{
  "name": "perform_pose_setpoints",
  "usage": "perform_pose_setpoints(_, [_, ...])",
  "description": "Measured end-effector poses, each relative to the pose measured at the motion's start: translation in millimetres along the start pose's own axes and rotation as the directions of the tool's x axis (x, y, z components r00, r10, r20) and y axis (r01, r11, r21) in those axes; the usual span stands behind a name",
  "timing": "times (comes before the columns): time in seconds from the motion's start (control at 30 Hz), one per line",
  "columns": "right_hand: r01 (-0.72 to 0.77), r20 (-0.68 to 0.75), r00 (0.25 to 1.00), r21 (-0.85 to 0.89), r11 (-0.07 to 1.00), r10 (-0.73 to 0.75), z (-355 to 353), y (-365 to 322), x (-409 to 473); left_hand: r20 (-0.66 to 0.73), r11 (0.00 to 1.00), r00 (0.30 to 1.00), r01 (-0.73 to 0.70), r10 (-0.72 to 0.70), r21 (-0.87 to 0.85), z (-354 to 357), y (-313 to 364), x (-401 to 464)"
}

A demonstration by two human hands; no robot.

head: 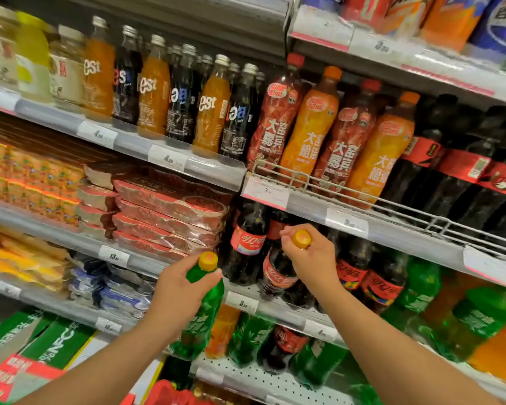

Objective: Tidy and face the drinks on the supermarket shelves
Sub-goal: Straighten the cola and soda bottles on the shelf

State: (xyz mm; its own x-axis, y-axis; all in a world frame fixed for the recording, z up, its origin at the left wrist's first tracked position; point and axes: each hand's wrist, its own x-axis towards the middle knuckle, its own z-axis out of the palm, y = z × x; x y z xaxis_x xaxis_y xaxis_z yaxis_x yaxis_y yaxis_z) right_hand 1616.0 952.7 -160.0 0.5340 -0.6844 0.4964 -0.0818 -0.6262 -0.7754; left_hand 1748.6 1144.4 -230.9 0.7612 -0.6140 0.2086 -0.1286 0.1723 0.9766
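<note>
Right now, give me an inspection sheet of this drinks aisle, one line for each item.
Surface: tiered shelves with price tags on the rails.
Job's things: green bottle, yellow cap; second yellow-capped bottle, body hidden.
Clutter: cola bottles on the shelf behind the hands, one leaning; shrink-wrapped can packs to their left.
Grips: left hand holds the green bottle's neck; right hand holds the second bottle near its cap.
Cables: nothing seen.
Surroundings: glass soda bottles on the shelf above; green cartons lower left.
</note>
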Motion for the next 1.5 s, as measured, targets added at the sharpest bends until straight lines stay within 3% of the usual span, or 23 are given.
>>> perform_pose_setpoints(0.4, [-0.12, -0.013, 0.993, -0.065, 0.991, 0.119, 14.1, 27.3, 42.7, -0.043, 0.997, 0.998, 0.045, -0.047, -0.06, -2.1, -6.9, 14.2])
perform_pose_setpoints(0.5, [-0.206, -0.109, 0.973, -0.009, 0.979, 0.204, 22.1, 28.4, 56.3, -0.054, 0.999, 0.998, 0.03, -0.032, -0.045, -0.2, -6.7, 18.4])
perform_pose_setpoints(0.6, [-0.304, -0.159, 0.938, 0.055, 0.951, 0.309, 31.3, 29.1, 70.4, -0.044, 0.999, 0.999, 0.024, -0.027, -0.048, 1.6, -6.0, 23.2])
perform_pose_setpoints(0.67, [-0.45, -0.072, 0.888, 0.072, 0.89, 0.455, 30.2, 34.3, 76.1, -0.044, 0.999, 0.999, 0.011, -0.012, -0.031, 3.0, -5.4, 26.4])
perform_pose_setpoints(0.77, [-0.62, 0.073, 0.78, -0.042, 0.784, 0.621, 23.4, 47.7, 76.5, -0.044, 0.999, 0.999, 0.018, -0.019, -0.032, 5.0, -4.9, 30.3])
perform_pose_setpoints(0.83, [-0.611, 0.035, 0.791, -0.018, 0.792, 0.611, 25.0, 49.6, 78.3, -0.03, 0.999, 0.999, 0.025, -0.026, -0.031, 5.8, -5.2, 32.3])
perform_pose_setpoints(0.93, [-0.422, -0.144, 0.897, 0.011, 0.907, 0.419, 32.3, 43.7, 91.7, -0.013, 0.999, 1.0, 0.029, -0.029, -0.026, 6.8, -4.3, 33.9])
perform_pose_setpoints(1.0, [-0.432, -0.124, 0.893, 0.032, 0.901, 0.432, 37.5, 40.9, 98.9, -0.012, 1.0, 1.0, 0.014, -0.014, -0.009, 7.6, -3.7, 33.6])
perform_pose_setpoints(1.13, [-0.423, -0.117, 0.904, -0.111, 0.899, 0.411, 38.2, 47.1, 101.6, 0.003, 1.0, 1.0, -0.007, 0.007, 0.0, 8.4, -2.7, 30.6])
perform_pose_setpoints(1.3, [-0.378, -0.174, 0.916, -0.069, 0.923, 0.362, 36.5, 45.7, 97.0, 0.025, 1.0, 1.0, -0.004, 0.005, -0.02, 7.1, -0.9, 28.7])
perform_pose_setpoints(1.43, [-0.356, -0.133, 0.927, -0.019, 0.934, 0.351, 30.6, 32.0, 81.4, 0.056, 1.0, 0.998, 0.011, -0.01, -0.025, 7.7, -3.5, 29.0])
perform_pose_setpoints(1.5, [-0.304, -0.153, 0.949, -0.225, 0.926, 0.274, 25.2, 25.5, 61.4, 0.069, 0.999, 0.997, 0.028, -0.025, -0.04, 10.6, -3.5, 30.9])
